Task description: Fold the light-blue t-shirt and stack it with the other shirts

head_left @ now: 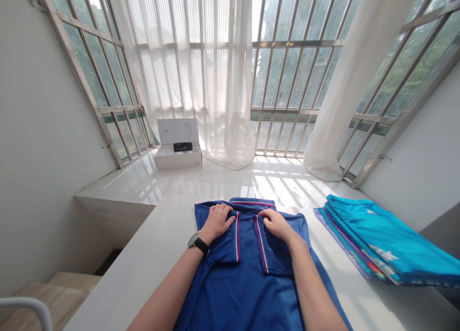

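A blue polo shirt (251, 297) lies spread on the white surface, its striped collar (253, 202) at the far end. Both short sleeves are folded inward over the body, and their cuffs, striped in white and red, run nearly side by side. My left hand (217, 221), with a black-strapped watch (198, 243) at the wrist, rests on the left sleeve near the collar, fingers laid on the cloth and thumb apart. On the other side, my right hand (276, 223) has its fingers curled at the upper corner of the right sleeve's cuff.
To the right lies a stack of folded clothes (388, 240), bright blue on top. A white open box (178, 157) holding a black device (183, 147) stands near the barred window. Sheer curtains (230, 82) hang behind. A curved white rail (28, 304) shows at lower left.
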The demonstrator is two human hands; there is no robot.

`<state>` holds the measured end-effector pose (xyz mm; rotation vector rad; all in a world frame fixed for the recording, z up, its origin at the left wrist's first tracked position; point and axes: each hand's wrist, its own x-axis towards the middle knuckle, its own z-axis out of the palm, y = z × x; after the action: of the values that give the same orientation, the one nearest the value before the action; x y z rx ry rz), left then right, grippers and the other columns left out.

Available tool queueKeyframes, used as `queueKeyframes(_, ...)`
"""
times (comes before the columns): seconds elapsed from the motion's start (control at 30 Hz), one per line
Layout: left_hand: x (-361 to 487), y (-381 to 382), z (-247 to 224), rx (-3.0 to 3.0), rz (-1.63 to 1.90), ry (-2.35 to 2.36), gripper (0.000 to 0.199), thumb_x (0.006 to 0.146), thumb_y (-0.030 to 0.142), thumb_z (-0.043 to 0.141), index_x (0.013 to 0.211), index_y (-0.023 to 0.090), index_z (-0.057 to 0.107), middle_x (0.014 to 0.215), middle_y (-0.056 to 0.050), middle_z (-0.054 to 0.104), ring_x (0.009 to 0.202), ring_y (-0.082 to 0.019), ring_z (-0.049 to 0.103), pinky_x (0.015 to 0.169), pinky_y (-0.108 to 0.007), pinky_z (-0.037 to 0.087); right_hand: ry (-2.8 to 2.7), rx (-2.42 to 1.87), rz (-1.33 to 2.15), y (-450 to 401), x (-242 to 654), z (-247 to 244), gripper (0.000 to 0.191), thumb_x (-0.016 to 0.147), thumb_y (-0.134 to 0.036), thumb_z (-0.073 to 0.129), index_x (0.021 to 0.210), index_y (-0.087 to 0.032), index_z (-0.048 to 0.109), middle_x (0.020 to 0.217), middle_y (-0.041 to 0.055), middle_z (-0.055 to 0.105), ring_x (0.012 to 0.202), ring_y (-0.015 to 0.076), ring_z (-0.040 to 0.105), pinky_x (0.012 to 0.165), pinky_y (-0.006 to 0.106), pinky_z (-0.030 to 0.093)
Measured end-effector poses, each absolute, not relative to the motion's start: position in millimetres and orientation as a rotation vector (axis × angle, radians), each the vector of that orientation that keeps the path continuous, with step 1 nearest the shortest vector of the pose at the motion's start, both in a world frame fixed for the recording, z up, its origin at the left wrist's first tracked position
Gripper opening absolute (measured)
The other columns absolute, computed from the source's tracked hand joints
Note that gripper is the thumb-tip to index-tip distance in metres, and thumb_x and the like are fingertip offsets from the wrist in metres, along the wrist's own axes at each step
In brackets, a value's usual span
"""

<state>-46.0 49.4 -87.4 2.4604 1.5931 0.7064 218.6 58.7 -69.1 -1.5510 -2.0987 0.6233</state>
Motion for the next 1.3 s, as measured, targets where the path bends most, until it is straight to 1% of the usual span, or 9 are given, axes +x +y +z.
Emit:
queueKeyframes(0.2, -46, 50, -89, 2.465, 0.693, 1.602, 0.026, 0.097, 0.037, 0.057, 0.116, 0.021, 0.064, 0.118, -0.008, 0.065, 0.111, -0.026, 0.057, 0.097, -0.043, 0.041, -2.132, -1.512, 0.6, 58, 219, -69, 0.022, 0.087, -0.024, 0.052, 0.092, -0.018, 0.073, 0.095, 0.0075, 0.074, 0.092, 0.0212, 0.067, 0.087, 0.031, 0.048)
queueKeyframes(0.37, -47, 51, -90, 2.468, 0.689, 1.615, 0.026, 0.096, 0.038, 0.058, 0.115, 0.021, 0.065, 0.116, -0.008, 0.065, 0.109, -0.026, 0.057, 0.096, -0.043, 0.041, -2.112, -1.498, 0.571, 58, 216, -69, 0.025, 0.092, -0.03, 0.047, 0.094, -0.019, 0.07, 0.092, 0.0055, 0.074, 0.087, 0.0196, 0.067, 0.083, 0.029, 0.048)
queueKeyframes(0.6, -47, 51, -85, 2.457, 0.722, 1.616, 0.018, 0.097, 0.033, 0.056, 0.107, 0.021, 0.066, 0.106, -0.007, 0.068, 0.102, -0.025, 0.059, 0.09, -0.04, 0.043, -2.11, -1.595, 0.527, 63, 210, -82, 0.02, 0.09, -0.027, 0.053, 0.092, -0.02, 0.071, 0.099, 0.0078, 0.075, 0.094, 0.0226, 0.067, 0.088, 0.033, 0.047)
queueKeyframes(0.83, -49, 51, -79, 2.436, 0.772, 1.645, 0.013, 0.097, 0.025, 0.055, 0.103, 0.02, 0.066, 0.105, -0.005, 0.069, 0.099, -0.023, 0.06, 0.088, -0.038, 0.042, -2.095, -1.64, 0.463, 65, 214, -89, 0.018, 0.089, -0.029, 0.057, 0.091, -0.019, 0.072, 0.096, 0.0095, 0.072, 0.094, 0.0245, 0.066, 0.089, 0.035, 0.047)
queueKeyframes(0.97, -49, 49, -73, 2.437, 0.787, 1.653, 0.013, 0.096, 0.024, 0.056, 0.103, 0.021, 0.066, 0.106, -0.005, 0.068, 0.103, -0.023, 0.059, 0.092, -0.038, 0.042, -2.051, -1.647, 0.405, 65, 214, -89, 0.016, 0.086, -0.031, 0.06, 0.085, -0.019, 0.071, 0.092, 0.0096, 0.069, 0.09, 0.0252, 0.064, 0.086, 0.037, 0.047)
queueKeyframes(1.07, -44, 46, -61, 2.483, 0.805, 1.628, 0.015, 0.095, 0.024, 0.057, 0.107, 0.021, 0.065, 0.111, -0.006, 0.065, 0.107, -0.023, 0.058, 0.097, -0.039, 0.041, -2.004, -1.618, 0.344, 65, 213, -85, 0.014, 0.084, -0.029, 0.059, 0.086, -0.02, 0.07, 0.101, 0.0097, 0.068, 0.099, 0.0262, 0.062, 0.091, 0.038, 0.046)
queueKeyframes(1.13, -39, 42, -52, 2.547, 0.727, 1.558, 0.017, 0.095, 0.026, 0.057, 0.109, 0.02, 0.066, 0.112, -0.007, 0.065, 0.107, -0.024, 0.057, 0.096, -0.039, 0.042, -1.975, -1.588, 0.317, 65, 211, -82, 0.016, 0.086, -0.028, 0.055, 0.091, -0.021, 0.069, 0.104, 0.0085, 0.067, 0.103, 0.0243, 0.061, 0.092, 0.035, 0.045)
queueKeyframes(1.2, -34, 38, -45, 2.616, 0.568, 1.453, 0.02, 0.095, 0.029, 0.058, 0.112, 0.021, 0.066, 0.114, -0.008, 0.064, 0.109, -0.025, 0.057, 0.095, -0.039, 0.044, -1.96, -1.568, 0.319, 63, 207, -81, 0.018, 0.089, -0.029, 0.052, 0.094, -0.021, 0.067, 0.098, 0.0064, 0.067, 0.095, 0.0211, 0.062, 0.086, 0.031, 0.046)
queueKeyframes(1.3, -30, 32, -44, 2.666, 0.334, 1.347, 0.033, 0.094, 0.035, 0.061, 0.123, 0.02, 0.063, 0.126, -0.011, 0.061, 0.119, -0.03, 0.054, 0.099, -0.043, 0.045, -1.949, -1.583, 0.353, 58, 199, -84, 0.017, 0.09, -0.031, 0.051, 0.093, -0.022, 0.065, 0.083, 0.0025, 0.067, 0.078, 0.0181, 0.062, 0.074, 0.028, 0.046)
